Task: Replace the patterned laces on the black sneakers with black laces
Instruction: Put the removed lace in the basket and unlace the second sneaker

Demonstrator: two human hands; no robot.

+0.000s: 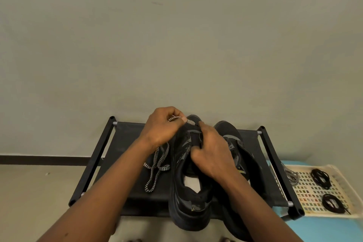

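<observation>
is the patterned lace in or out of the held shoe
Mostly out: patterned lace trails loose on the rack; left hand pinches it near the sneaker toe.

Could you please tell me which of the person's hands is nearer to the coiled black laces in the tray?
Right. The right hand holds the sneaker on the side toward the black laces; the left hand pinches the patterned lace beyond it, farther away.

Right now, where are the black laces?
In the head view, two coiled black laces lie on the tray at far right, beside the rack.
</observation>
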